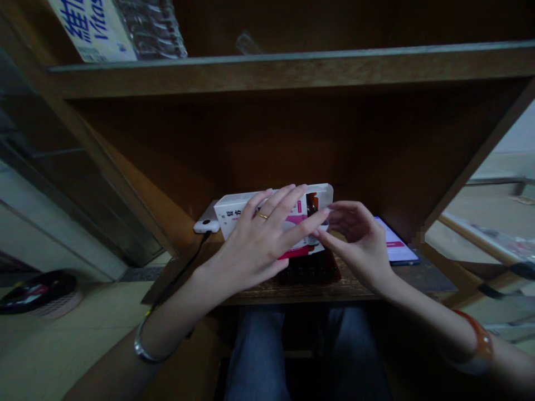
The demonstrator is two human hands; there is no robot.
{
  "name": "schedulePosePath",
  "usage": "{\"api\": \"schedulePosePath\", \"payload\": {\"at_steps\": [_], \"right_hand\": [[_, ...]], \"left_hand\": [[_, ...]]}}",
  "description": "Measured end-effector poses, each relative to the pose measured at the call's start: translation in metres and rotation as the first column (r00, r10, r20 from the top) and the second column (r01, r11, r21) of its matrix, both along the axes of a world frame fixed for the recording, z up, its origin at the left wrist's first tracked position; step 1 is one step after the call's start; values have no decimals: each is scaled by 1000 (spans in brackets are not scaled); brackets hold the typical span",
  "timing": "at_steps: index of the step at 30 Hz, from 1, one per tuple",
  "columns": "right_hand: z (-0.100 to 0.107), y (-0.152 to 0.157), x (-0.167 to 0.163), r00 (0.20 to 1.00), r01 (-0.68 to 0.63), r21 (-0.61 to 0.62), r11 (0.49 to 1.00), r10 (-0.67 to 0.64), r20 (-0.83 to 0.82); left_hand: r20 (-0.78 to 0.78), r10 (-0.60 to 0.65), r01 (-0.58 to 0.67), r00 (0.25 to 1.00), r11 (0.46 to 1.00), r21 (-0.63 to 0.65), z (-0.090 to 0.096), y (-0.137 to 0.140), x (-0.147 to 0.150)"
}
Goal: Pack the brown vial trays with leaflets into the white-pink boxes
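A white and pink carton (228,220) lies on its side on the wooden shelf, its right end open. Dark brown glass-like items, perhaps small bottles (311,203), show inside that end. Across the carton's printed face rests my left hand (261,239), fingers over the top and thumb low, holding it; a gold ring is on one finger. My right hand (361,239) is at the open end, thumb and forefinger closed at the end flap. Part of what it pinches is hidden by the left forefinger. Under the carton lies a dark brown ridged tray (309,273).
A lit phone (395,245) lies right of my right hand. Behind the left wrist is a white power bank (208,221) with a black cable (184,267). An upper shelf (267,75) holds a drink carton pack (98,30). A basket (45,292) stands on the floor at left.
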State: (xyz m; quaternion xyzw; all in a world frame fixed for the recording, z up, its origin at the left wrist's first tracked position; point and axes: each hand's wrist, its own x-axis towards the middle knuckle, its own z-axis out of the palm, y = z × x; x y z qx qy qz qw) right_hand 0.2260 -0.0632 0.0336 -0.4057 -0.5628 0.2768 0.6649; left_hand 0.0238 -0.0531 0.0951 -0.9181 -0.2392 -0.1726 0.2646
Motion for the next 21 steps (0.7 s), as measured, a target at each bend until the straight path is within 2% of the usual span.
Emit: {"api": "schedulePosePath", "payload": {"at_steps": [4,9,13,21], "right_hand": [[2,2,1,993,-114,-46,992,113,-26],[6,8,8,959,-278,-110,954,270,-80],[10,13,15,946,-325,-188,927,317,-76],[11,13,19,883,-467,-127,875,454,-121]], "left_hand": [[16,14,-14,1000,999,47,0,-1,-1],[23,-20,19,1000,999,49,0,-4,0],[17,-27,26,999,999,47,0,-7,1],[-13,5,-4,1000,997,75,2,-8,3]]}}
